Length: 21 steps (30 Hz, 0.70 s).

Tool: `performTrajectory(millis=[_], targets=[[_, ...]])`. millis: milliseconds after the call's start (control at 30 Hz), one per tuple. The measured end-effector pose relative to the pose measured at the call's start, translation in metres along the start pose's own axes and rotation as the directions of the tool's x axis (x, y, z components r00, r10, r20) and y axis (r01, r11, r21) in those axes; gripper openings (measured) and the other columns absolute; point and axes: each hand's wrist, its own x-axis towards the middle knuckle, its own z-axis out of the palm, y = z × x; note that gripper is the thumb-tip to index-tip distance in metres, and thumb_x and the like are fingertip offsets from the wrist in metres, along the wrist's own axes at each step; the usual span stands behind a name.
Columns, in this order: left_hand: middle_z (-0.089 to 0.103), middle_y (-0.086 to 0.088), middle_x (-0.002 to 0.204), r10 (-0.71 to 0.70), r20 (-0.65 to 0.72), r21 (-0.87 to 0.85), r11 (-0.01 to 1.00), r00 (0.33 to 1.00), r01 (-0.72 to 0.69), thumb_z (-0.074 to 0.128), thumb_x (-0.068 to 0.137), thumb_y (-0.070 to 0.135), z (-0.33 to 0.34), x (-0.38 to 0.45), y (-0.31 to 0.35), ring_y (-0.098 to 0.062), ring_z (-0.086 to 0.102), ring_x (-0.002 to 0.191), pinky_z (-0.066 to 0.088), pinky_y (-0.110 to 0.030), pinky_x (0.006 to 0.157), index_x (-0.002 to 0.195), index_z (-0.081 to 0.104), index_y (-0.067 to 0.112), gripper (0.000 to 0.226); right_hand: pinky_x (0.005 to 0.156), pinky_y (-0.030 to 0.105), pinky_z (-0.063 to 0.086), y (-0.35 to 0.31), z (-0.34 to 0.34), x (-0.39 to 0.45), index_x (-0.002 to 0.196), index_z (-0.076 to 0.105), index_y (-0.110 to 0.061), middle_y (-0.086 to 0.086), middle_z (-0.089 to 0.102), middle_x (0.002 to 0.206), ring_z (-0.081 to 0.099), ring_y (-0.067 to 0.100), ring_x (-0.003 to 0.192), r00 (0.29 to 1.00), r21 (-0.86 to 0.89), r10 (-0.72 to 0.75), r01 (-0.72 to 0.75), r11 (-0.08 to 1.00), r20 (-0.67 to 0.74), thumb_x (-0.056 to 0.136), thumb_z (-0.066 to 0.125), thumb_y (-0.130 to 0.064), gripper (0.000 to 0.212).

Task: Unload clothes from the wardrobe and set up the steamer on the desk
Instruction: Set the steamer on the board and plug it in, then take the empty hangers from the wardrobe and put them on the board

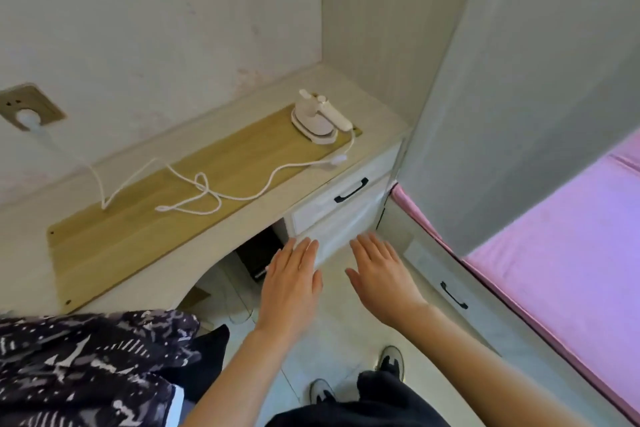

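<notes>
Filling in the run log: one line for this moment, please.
left hand open, empty | right hand open, empty | steamer on desk | cord plugged in | clothes on desk

We see pale, slightly stained walls [156,10] meeting in a corner, with a wall socket [29,107] on the left. Along them runs a cream built-in top inlaid with a light wood panel [138,218]. Under its right end sit white drawers with a black handle [351,190]. A tall grey panel [519,80] rises at right, beside a pink mattress [561,253]. The floor [332,333] is pale tile, and soft daylight fills the room.
</notes>
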Motion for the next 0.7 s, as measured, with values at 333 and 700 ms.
performTrajectory(millis=[333,700], targets=[[0.044,-0.003,0.146,0.165,0.101,-0.025,0.986,0.981,-0.163,0.041,0.099,0.028,0.043,-0.02,0.112,-0.024,0.032,0.14,0.032,-0.04,0.113,0.142,0.042,0.013,0.046,0.11,0.048,0.034,0.084,-0.012,-0.121,0.137,0.044,-0.005,0.012,0.049,0.139,0.036,0.034,0.136,0.975,0.08,0.22,-0.218,0.973,-0.02,0.093,0.052,-0.04,0.057],[0.051,-0.003,0.14,0.285,0.13,-0.105,0.956,0.95,-0.273,0.03,0.092,0.036,0.107,-0.031,0.327,-0.024,0.041,0.135,0.036,-0.036,0.107,0.137,0.049,0.013,0.054,0.1,0.047,0.044,0.255,-0.032,-0.269,0.129,0.051,0.0,0.014,0.055,0.129,0.047,0.039,0.125,0.912,0.095,0.409,-0.406,0.909,-0.02,0.086,0.064,-0.032,0.055]])
